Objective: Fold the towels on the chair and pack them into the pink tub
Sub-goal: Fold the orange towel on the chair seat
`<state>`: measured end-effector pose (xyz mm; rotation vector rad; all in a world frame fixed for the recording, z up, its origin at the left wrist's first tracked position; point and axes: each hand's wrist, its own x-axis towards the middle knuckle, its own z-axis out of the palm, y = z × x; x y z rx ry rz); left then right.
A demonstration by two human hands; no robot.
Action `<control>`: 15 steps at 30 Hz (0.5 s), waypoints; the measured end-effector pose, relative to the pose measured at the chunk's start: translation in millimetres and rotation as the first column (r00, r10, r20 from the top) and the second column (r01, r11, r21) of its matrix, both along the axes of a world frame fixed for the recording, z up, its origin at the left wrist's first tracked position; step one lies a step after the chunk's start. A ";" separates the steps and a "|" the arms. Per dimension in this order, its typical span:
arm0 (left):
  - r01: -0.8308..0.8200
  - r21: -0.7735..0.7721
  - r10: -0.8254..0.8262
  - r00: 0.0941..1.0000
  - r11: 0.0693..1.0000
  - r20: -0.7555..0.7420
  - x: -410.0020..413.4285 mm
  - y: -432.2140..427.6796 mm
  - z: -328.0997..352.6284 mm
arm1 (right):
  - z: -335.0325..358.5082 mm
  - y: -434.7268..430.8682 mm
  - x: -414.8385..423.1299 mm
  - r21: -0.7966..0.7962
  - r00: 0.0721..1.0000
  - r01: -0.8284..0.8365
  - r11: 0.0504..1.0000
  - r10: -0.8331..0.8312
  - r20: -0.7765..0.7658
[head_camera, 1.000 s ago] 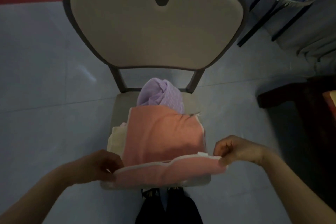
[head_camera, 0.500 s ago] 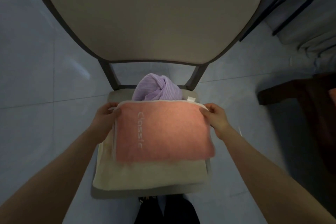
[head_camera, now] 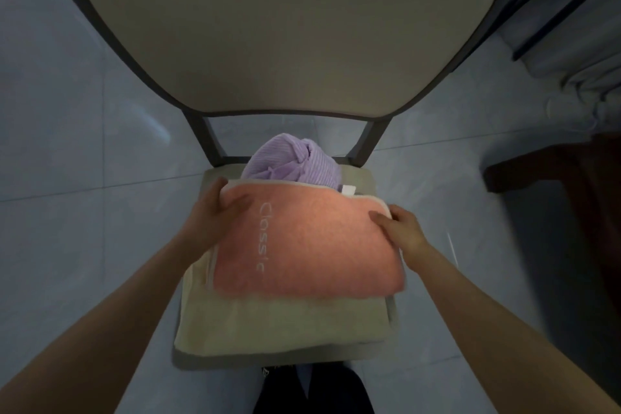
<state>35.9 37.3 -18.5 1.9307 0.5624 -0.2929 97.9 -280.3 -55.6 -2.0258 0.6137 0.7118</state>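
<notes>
Pink towel (head_camera: 312, 245) lies folded on cream towel (head_camera: 282, 323), chair (head_camera: 282, 27) on pale tiled floor (head_camera: 67, 144)

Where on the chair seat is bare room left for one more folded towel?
Only two back corners of the seat, either side of the purple towel, and a thin front strip. The cream towel and pink towel crowd the rest.

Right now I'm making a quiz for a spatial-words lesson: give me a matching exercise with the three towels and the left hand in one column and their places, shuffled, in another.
Things
1 pink towel
2 cream towel
3 purple towel
4 left hand

Places
a flat on the seat, bottom of the stack
b bunched at the seat's back
c at the pink towel's far left corner
d folded, on top of the cream towel

Pairs: 1-d, 2-a, 3-b, 4-c
</notes>
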 end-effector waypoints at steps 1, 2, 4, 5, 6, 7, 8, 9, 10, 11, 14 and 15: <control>0.056 0.133 -0.066 0.995 0.989 0.076 -7.6 -1.2 7.5 | 5.7 -1.8 -2.6 -0.031 0.992 -0.058 0.998 0.061 0.108; 0.106 0.239 -0.140 0.981 0.965 0.133 -17.1 -1.0 12.8 | 13.4 -3.7 -6.7 -0.064 0.972 -0.116 0.991 0.126 0.197; 0.150 0.427 -0.253 0.948 0.892 0.195 -38.0 1.9 21.5 | 31.8 -5.2 -17.8 -0.079 0.924 -0.191 0.978 0.206 0.322; 0.140 0.493 -0.278 0.936 0.858 0.218 -47.0 4.4 22.9 | 41.3 -4.9 -24.0 -0.079 0.904 -0.216 0.973 0.230 0.359; 0.114 0.518 -0.276 0.929 0.848 0.248 -54.1 6.7 24.0 | 51.4 -3.7 -30.8 -0.083 0.890 -0.233 0.969 0.247 0.383; 0.073 0.497 -0.242 0.928 0.865 0.284 -59.4 8.8 22.7 | 59.0 -3.2 -36.9 -0.079 0.881 -0.239 0.968 0.250 0.401; 0.023 0.452 -0.186 0.929 0.892 0.320 -63.3 9.2 24.6 | 65.2 -2.5 -42.9 -0.069 0.875 -0.237 0.969 0.244 0.418; -0.025 0.410 -0.134 0.926 0.912 0.354 -66.3 9.0 27.0 | 71.0 -1.4 -48.9 -0.055 0.871 -0.228 0.972 0.229 0.435; -0.072 0.385 -0.086 0.922 0.920 0.377 -68.8 7.8 30.9 | 76.0 -0.3 -54.1 -0.041 0.874 -0.215 0.976 0.211 0.439; -0.114 0.371 -0.043 0.919 0.922 0.391 -71.1 6.6 35.3 | 81.6 1.7 -58.7 -0.020 0.881 -0.199 0.980 0.188 0.434; -0.207 0.330 0.066 0.917 0.921 0.392 -78.7 4.8 49.4 | 95.5 4.7 -71.3 0.057 0.927 -0.177 0.983 0.146 0.346; -0.227 0.307 0.102 0.921 0.924 0.375 -81.5 6.5 53.3 | 97.5 4.3 -74.5 0.100 0.944 -0.175 0.980 0.138 0.300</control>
